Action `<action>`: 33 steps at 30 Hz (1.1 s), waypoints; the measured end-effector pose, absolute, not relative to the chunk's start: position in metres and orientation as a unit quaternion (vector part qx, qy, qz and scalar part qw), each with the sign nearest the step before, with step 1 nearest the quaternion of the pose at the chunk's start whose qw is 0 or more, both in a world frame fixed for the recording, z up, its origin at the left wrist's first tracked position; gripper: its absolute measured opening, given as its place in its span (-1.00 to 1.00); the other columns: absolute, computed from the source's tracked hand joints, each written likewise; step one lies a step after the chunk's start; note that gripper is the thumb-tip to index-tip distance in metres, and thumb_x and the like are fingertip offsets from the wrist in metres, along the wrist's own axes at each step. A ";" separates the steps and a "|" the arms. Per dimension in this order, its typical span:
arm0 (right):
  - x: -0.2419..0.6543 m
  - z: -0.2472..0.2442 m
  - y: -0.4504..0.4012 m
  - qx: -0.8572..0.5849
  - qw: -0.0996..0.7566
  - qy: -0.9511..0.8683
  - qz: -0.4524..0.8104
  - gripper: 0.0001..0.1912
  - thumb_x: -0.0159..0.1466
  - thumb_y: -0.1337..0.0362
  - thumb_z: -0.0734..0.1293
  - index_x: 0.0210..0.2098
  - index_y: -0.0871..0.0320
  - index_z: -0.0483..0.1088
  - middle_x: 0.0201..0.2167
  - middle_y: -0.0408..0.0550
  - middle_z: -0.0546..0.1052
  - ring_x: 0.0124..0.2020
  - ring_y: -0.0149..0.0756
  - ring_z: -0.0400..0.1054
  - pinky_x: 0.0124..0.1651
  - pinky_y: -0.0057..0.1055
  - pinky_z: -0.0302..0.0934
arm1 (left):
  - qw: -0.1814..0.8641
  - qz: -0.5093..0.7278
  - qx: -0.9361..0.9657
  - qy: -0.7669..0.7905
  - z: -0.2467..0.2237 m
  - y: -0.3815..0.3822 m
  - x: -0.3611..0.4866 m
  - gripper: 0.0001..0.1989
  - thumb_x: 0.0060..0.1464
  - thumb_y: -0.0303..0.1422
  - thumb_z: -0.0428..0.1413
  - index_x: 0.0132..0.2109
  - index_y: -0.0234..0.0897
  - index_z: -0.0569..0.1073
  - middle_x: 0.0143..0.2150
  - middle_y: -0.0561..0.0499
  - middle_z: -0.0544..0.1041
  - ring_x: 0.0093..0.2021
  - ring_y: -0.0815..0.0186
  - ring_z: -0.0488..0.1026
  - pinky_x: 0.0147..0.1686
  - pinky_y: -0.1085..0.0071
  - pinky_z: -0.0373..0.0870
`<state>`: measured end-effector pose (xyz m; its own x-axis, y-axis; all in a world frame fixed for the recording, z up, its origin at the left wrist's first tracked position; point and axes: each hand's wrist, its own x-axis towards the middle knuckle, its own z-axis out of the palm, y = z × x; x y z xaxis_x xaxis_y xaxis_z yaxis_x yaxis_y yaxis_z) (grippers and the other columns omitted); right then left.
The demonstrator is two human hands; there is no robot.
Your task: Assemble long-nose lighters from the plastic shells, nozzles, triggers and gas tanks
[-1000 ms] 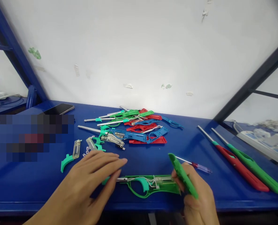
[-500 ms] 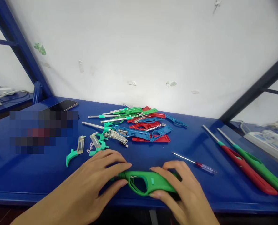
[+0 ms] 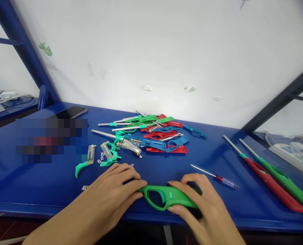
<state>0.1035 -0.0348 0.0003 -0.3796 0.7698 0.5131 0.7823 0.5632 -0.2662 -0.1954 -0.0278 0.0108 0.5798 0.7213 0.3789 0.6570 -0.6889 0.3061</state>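
Observation:
A green stick lighter body (image 3: 175, 198) lies across both hands at the table's front edge. Its finger loop faces left of centre, and a teal trigger (image 3: 163, 197) shows inside the loop. My left hand (image 3: 118, 190) pinches the narrow front end between thumb and fingers, hiding whatever extends beyond it. Around the handle's rear half, my right hand (image 3: 199, 200) has its thumb below and fingers above. Just beyond my left hand lie teal plastic parts (image 3: 110, 160), clear fuel tanks (image 3: 91, 154) and small white pieces.
Behind my hands is a pile of red, green and blue lighter shells (image 3: 153, 143) with metal tubes. A screwdriver (image 3: 225, 181) rests right of them. Two assembled lighters, red (image 3: 271, 185) and green (image 3: 285, 182), lie at the right. A phone (image 3: 72, 112) sits far left.
The teal trigger now shows in the lighter's loop, where thin wires showed before. My left thumb has closed in toward its fingers at the front end. The view has shifted slightly.

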 end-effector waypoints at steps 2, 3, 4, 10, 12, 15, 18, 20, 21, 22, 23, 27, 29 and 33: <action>0.103 0.002 -0.034 -0.470 0.301 -0.830 -0.009 -0.63 0.52 -0.14 0.37 0.07 -0.08 0.65 -0.09 -0.02 0.62 -0.15 -0.12 0.66 -0.17 -0.26 0.62 | 0.065 0.247 0.885 0.389 0.010 -0.027 -0.194 -0.70 0.56 -0.42 0.08 0.16 0.05 0.65 0.18 0.15 0.68 0.27 0.25 0.56 0.50 0.17 0.31; 0.104 0.003 -0.034 -0.470 0.299 -0.830 -0.008 -0.62 0.53 -0.14 0.36 0.07 -0.08 0.65 -0.10 -0.02 0.62 -0.16 -0.13 0.66 -0.17 -0.27 0.62 | 0.064 0.251 0.884 0.389 0.010 -0.027 -0.194 -0.70 0.57 -0.40 0.07 0.14 0.05 0.66 0.16 0.16 0.69 0.25 0.25 0.57 0.48 0.19 0.34; 0.104 0.003 -0.034 -0.471 0.298 -0.830 -0.009 -0.62 0.53 -0.15 0.35 0.07 -0.08 0.65 -0.10 -0.02 0.63 -0.16 -0.13 0.66 -0.17 -0.28 0.63 | 0.065 0.254 0.883 0.389 0.010 -0.026 -0.193 -0.71 0.59 -0.38 0.06 0.13 0.04 0.66 0.15 0.15 0.70 0.24 0.25 0.57 0.44 0.21 0.37; 0.106 0.000 -0.035 -0.472 0.292 -0.831 -0.030 -0.56 0.56 -0.18 0.29 0.10 -0.08 0.65 -0.09 -0.01 0.63 -0.14 -0.16 0.67 -0.15 -0.31 0.63 | 0.068 0.264 0.883 0.381 0.008 -0.026 -0.193 -0.70 0.63 -0.28 0.01 0.11 0.02 0.66 0.12 0.16 0.70 0.20 0.29 0.56 0.41 0.27 0.33; 0.107 -0.001 -0.035 -0.467 0.298 -0.831 -0.042 -0.57 0.56 -0.17 0.29 0.11 -0.09 0.64 -0.09 -0.02 0.64 -0.14 -0.16 0.67 -0.15 -0.30 0.63 | 0.066 0.264 0.883 0.381 0.008 -0.026 -0.192 -0.70 0.63 -0.28 0.00 0.12 0.01 0.66 0.11 0.14 0.70 0.19 0.28 0.56 0.39 0.27 0.34; 0.108 -0.001 -0.034 -0.456 0.308 -0.834 -0.050 -0.60 0.57 -0.13 0.30 0.14 -0.09 0.63 -0.09 -0.03 0.63 -0.14 -0.18 0.67 -0.13 -0.30 0.63 | 0.052 0.271 0.883 0.379 0.010 -0.025 -0.189 -0.67 0.65 -0.27 -0.03 0.11 -0.02 0.66 0.08 0.11 0.70 0.16 0.26 0.57 0.32 0.28 0.39; 0.108 0.000 -0.032 -0.449 0.309 -0.837 -0.054 -0.62 0.58 -0.10 0.31 0.15 -0.08 0.63 -0.11 -0.04 0.63 -0.15 -0.19 0.66 -0.14 -0.31 0.62 | 0.025 0.287 0.884 0.369 0.016 -0.022 -0.184 -0.53 0.68 -0.23 -0.16 0.02 -0.05 0.67 0.00 0.11 0.72 0.05 0.24 0.59 0.15 0.27 0.44; 0.108 0.000 -0.032 -0.446 0.312 -0.837 -0.057 -0.62 0.58 -0.10 0.31 0.15 -0.08 0.63 -0.13 -0.05 0.63 -0.17 -0.21 0.66 -0.15 -0.33 0.61 | 0.009 0.301 0.882 0.362 0.022 -0.021 -0.181 -0.44 0.69 -0.20 -0.24 -0.03 -0.07 0.67 -0.06 0.13 0.73 -0.04 0.25 0.60 0.04 0.27 0.45; 0.108 0.001 -0.032 -0.446 0.314 -0.836 -0.056 -0.62 0.58 -0.09 0.30 0.15 -0.08 0.63 -0.13 -0.06 0.63 -0.16 -0.22 0.66 -0.15 -0.34 0.61 | 0.004 0.307 0.881 0.360 0.024 -0.021 -0.181 -0.41 0.69 -0.19 -0.26 -0.05 -0.08 0.67 -0.08 0.14 0.73 -0.07 0.26 0.61 0.02 0.27 0.44; 0.108 0.001 -0.032 -0.446 0.315 -0.836 -0.056 -0.62 0.59 -0.09 0.30 0.15 -0.08 0.62 -0.12 -0.06 0.63 -0.16 -0.22 0.66 -0.14 -0.35 0.61 | 0.000 0.310 0.882 0.356 0.027 -0.020 -0.180 -0.39 0.70 -0.19 -0.28 -0.05 -0.08 0.67 -0.09 0.15 0.74 -0.09 0.27 0.61 0.00 0.28 0.43; 0.108 0.001 -0.032 -0.446 0.316 -0.836 -0.056 -0.62 0.59 -0.09 0.29 0.15 -0.08 0.62 -0.12 -0.06 0.63 -0.16 -0.23 0.66 -0.14 -0.35 0.61 | -0.005 0.310 0.884 0.351 0.029 -0.020 -0.180 -0.38 0.70 -0.20 -0.30 -0.05 -0.08 0.67 -0.10 0.16 0.74 -0.11 0.28 0.61 -0.01 0.28 0.42; 0.108 0.001 -0.033 -0.447 0.315 -0.836 -0.056 -0.61 0.59 -0.09 0.29 0.15 -0.07 0.63 -0.12 -0.05 0.63 -0.15 -0.23 0.66 -0.13 -0.36 0.61 | -0.023 0.305 0.890 0.338 0.032 -0.019 -0.179 -0.34 0.70 -0.21 -0.34 -0.05 -0.09 0.67 -0.12 0.17 0.75 -0.13 0.29 0.62 -0.03 0.28 0.41; 0.108 0.001 -0.033 -0.448 0.313 -0.836 -0.052 -0.61 0.59 -0.09 0.29 0.16 -0.07 0.63 -0.11 -0.04 0.63 -0.14 -0.22 0.66 -0.12 -0.36 0.62 | -0.029 0.311 0.886 0.343 0.031 -0.019 -0.178 -0.34 0.70 -0.20 -0.35 -0.04 -0.10 0.67 -0.12 0.17 0.75 -0.13 0.29 0.62 -0.01 0.29 0.40; 0.108 0.001 -0.034 -0.455 0.304 -0.836 -0.036 -0.60 0.59 -0.10 0.28 0.19 -0.09 0.62 -0.10 -0.03 0.63 -0.13 -0.21 0.67 -0.11 -0.35 0.62 | -0.030 0.312 0.885 0.344 0.029 -0.020 -0.178 -0.36 0.70 -0.19 -0.33 -0.02 -0.11 0.67 -0.11 0.17 0.74 -0.13 0.31 0.61 -0.01 0.31 0.39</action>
<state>0.1082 -0.0338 0.0009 -0.3999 0.7394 0.5416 0.7831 0.5827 -0.2173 -0.1776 -0.0196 0.0292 0.5685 0.5910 0.5723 0.6283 -0.7610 0.1618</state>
